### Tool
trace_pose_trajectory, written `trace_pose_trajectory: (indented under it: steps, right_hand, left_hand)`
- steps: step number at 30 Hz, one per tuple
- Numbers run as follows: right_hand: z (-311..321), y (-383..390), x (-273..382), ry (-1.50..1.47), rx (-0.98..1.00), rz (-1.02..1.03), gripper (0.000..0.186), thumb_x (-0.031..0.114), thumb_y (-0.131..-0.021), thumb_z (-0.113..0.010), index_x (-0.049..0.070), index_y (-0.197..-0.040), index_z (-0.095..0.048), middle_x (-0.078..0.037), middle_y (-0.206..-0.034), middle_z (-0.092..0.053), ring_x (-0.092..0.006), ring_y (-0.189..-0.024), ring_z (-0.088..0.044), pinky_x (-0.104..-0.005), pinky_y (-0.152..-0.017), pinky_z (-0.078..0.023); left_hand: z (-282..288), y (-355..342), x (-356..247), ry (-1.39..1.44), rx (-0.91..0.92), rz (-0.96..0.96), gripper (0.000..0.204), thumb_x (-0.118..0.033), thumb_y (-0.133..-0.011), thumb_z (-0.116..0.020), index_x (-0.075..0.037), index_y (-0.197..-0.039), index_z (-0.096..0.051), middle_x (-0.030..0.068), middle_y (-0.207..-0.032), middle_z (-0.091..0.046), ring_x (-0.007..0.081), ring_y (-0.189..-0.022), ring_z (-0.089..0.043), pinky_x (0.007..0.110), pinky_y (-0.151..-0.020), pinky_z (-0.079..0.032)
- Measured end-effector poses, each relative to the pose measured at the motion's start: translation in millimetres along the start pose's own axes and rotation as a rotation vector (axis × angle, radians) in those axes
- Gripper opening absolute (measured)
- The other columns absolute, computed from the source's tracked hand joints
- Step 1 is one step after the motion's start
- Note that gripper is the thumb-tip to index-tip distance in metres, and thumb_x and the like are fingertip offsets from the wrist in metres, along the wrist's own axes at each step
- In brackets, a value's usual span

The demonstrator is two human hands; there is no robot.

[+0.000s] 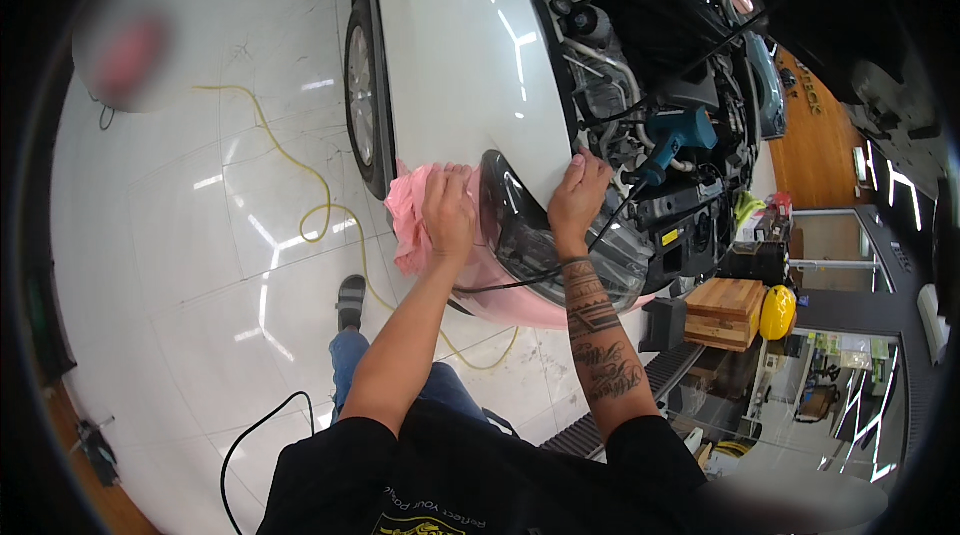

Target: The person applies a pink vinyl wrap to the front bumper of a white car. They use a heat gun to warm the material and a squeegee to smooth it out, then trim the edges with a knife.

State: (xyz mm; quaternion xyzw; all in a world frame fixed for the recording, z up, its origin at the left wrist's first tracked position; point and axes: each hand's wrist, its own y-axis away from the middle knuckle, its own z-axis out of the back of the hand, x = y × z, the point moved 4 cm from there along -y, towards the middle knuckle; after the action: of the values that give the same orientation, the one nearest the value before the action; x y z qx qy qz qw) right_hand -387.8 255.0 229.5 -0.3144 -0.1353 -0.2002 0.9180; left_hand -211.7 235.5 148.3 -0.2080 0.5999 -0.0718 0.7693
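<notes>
My left hand is closed on a crumpled pink sheet, thin film by its look, at the corner of the car's front bumper. Smooth pink covering runs along the bumper below the headlight. Beside the headlight, at the edge of the white fender, my right hand has its fingers curled and thumb raised; what they grip, if anything, is hidden. A teal corded tool shaped like a heat gun rests in the open engine bay just right of it.
A black cord crosses the bumper and headlight beneath my arms. Yellow cord loops over the tiled floor, left of the front wheel. Right of the car stand a wooden box and a yellow rounded object.
</notes>
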Motion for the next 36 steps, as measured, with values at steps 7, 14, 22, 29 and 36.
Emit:
trace_pose_trajectory:
  steps: [7, 14, 22, 29, 36]
  right_hand:
    - [-5, -2, -4, -0.028, -0.007, 0.031, 0.033, 0.031, -0.094, -0.044, 0.005, -0.104, -0.061, -0.018, -0.106, -0.052, -0.036, -0.095, -0.053, -0.0462, -0.079, -0.042]
    - [-5, 0, -5, -0.025, -0.02, 0.027, 0.031, 0.031, -0.093, -0.045, 0.008, -0.106, -0.061, -0.015, -0.105, -0.052, -0.0343, -0.096, -0.053, -0.0463, -0.077, -0.042]
    - [-1, -2, -5, -0.012, 0.015, 0.012, 0.034, 0.03, -0.093, -0.045, 0.005, -0.114, -0.055, -0.016, -0.108, -0.051, -0.0349, -0.1, -0.051, -0.0458, -0.078, -0.042]
    - [15, 15, 55, 0.063, -0.026, 0.516, 0.043, 0.005, -0.078, -0.055, 0.001, -0.121, -0.05, -0.018, -0.122, -0.05, -0.0315, -0.118, -0.044, -0.0526, -0.095, -0.03]
    - [-32, 46, 110, 0.387, 0.583, 1.254, 0.038, 0.012, -0.077, -0.05, -0.006, -0.111, -0.056, -0.018, -0.125, -0.05, -0.03, -0.124, -0.043, -0.0469, -0.104, -0.03]
  left_hand:
    - [14, -13, 9, -0.039, 0.18, -0.058, 0.013, 0.004, -0.079, -0.05, 0.001, -0.088, -0.06, 0.0162, -0.081, -0.053, 0.0344, -0.081, -0.054, 0.042, -0.072, -0.044]
    - [17, -5, 13, -0.027, 0.271, -0.045, 0.009, 0.002, -0.083, -0.052, 0.003, -0.088, -0.059, 0.0171, -0.081, -0.053, 0.0351, -0.078, -0.054, 0.041, -0.07, -0.043]
    - [26, -2, 5, -0.036, 0.346, 0.03, 0.01, 0.001, -0.082, -0.054, 0.003, -0.091, -0.059, 0.0184, -0.085, -0.055, 0.0355, -0.082, -0.056, 0.041, -0.072, -0.044]
    - [28, -14, 1, 0.001, 0.206, 0.105, 0.034, 0.003, -0.075, -0.06, 0.001, -0.109, -0.058, 0.0182, -0.104, -0.055, 0.0317, -0.086, -0.055, 0.038, -0.078, -0.046]
    - [17, 8, 3, -0.007, 0.056, -0.038, 0.024, 0.003, -0.074, -0.055, 0.002, -0.097, -0.062, 0.014, -0.108, -0.058, 0.0332, -0.103, -0.051, 0.04, -0.093, -0.04]
